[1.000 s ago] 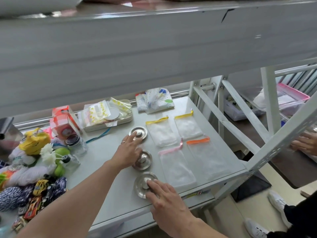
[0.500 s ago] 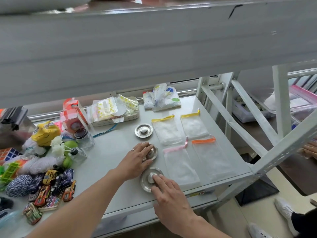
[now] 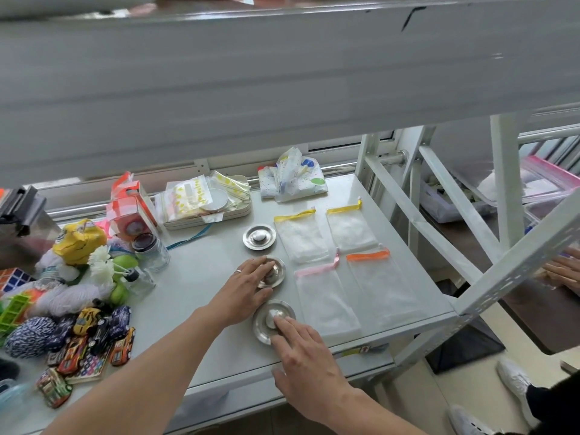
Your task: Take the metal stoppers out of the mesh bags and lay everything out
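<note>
Three round metal stoppers lie in a column on the grey table (image 3: 201,277). The far stopper (image 3: 259,237) lies untouched. My left hand (image 3: 244,287) curls over the knob of the middle stopper (image 3: 278,273), thumb at its near edge. My right hand (image 3: 301,350) rests flat fingertips on the near stopper (image 3: 266,318), with its thumb off to the side by the table edge. Right of the stoppers, several flat, apparently empty mesh bags lie in two rows: two with yellow trim (image 3: 301,238) (image 3: 351,229), one with pink trim (image 3: 326,299) and one with orange trim (image 3: 383,287).
A heap of toys, yarn and toy cars (image 3: 78,324) fills the table's left side, beside a glass jar (image 3: 150,249). A tray of packets (image 3: 207,202) and a patterned pouch (image 3: 292,180) sit at the back. A shelf (image 3: 282,73) overhangs. White frame struts (image 3: 439,230) and another person's hand (image 3: 565,271) are at the right.
My left hand drew its fingers back from the far stopper and settled on the middle one. My right hand stayed on the near stopper. The view shifted slightly.
</note>
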Available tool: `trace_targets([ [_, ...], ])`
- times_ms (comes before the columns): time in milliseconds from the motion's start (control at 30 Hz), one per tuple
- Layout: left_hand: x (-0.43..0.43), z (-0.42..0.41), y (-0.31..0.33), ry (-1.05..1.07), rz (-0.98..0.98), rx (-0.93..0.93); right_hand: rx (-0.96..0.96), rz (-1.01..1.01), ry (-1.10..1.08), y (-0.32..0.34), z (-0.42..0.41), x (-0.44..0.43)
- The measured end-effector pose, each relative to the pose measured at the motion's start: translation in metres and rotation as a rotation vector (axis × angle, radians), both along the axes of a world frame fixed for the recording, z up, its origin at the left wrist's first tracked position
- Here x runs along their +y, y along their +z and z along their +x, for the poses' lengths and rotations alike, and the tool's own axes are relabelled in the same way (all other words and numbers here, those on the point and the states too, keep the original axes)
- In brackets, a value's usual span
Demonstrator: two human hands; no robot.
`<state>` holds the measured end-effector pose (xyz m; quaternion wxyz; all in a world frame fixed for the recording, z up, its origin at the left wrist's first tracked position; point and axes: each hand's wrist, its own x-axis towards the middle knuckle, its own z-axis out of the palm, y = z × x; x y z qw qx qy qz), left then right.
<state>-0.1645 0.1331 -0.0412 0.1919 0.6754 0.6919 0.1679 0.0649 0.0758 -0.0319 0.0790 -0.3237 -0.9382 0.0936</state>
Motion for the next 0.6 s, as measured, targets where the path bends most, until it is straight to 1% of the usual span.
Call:
trace_targets([
  [133,-0.002,0.0,0.001,0.01,-0.01,-0.035,-0.004,0.011,-0.005,0.001,-0.001,0.0],
  [233,-0.01,0.003,0.01,0.049,0.044,-0.064,0.087,-0.001,-0.011,0.005,0.009,0.001],
  [333,-0.036,0.012,0.017,-0.013,0.158,-0.027,0.163,0.001,-0.142,0.009,0.042,0.014],
  [367,-0.047,0.018,0.018,-0.037,0.168,-0.004,0.168,-0.009,-0.206,0.009,0.055,0.022],
  [400,-0.058,0.026,0.016,-0.064,0.164,0.004,0.165,-0.028,-0.263,0.008,0.069,0.029],
  [467,-0.075,0.044,0.011,-0.106,0.179,0.045,0.146,0.008,-0.303,0.004,0.09,0.042],
  [533,-0.084,0.062,0.003,-0.158,0.203,0.109,0.075,0.017,-0.27,-0.001,0.1,0.047],
  [600,-0.087,0.076,-0.002,-0.16,0.209,0.147,-0.005,0.015,-0.215,-0.007,0.099,0.045],
])
